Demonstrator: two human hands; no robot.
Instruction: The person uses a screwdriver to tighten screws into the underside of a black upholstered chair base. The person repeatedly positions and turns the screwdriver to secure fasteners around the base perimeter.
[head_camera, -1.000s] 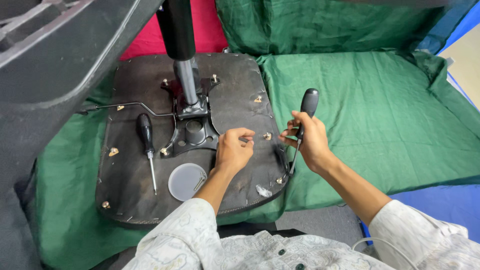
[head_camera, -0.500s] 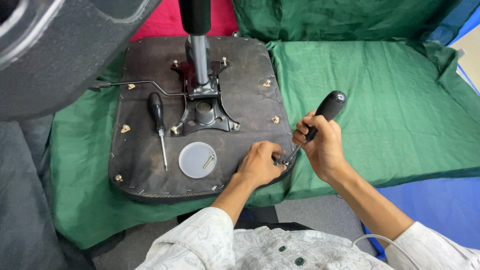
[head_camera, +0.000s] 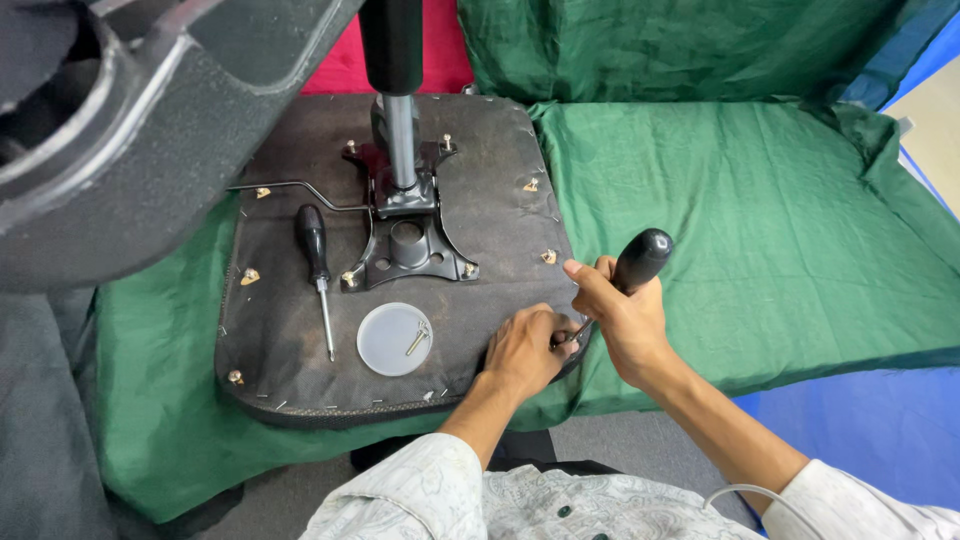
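**Both hands at the near right corner of an upturned chair seat**

The right hand (head_camera: 625, 320) is wrapped around the black handle of a screwdriver (head_camera: 640, 260), whose shaft slants down to the near right edge of the dark chair seat underside (head_camera: 290, 370). The left hand (head_camera: 520, 350) is curled narrow right at the tool's tip, its fingers pinched against the seat edge; what they pinch is hidden.

Left of the hands, a round translucent lid (head_camera: 395, 340) lies on the seat with small metal screws in it. Further left lies a second screwdriver (head_camera: 318, 270), untouched. At the far centre, a black metal mounting plate (head_camera: 410, 245) carries the upright chair column (head_camera: 400, 140). A green cloth (head_camera: 750, 200) is spread beneath the seat.
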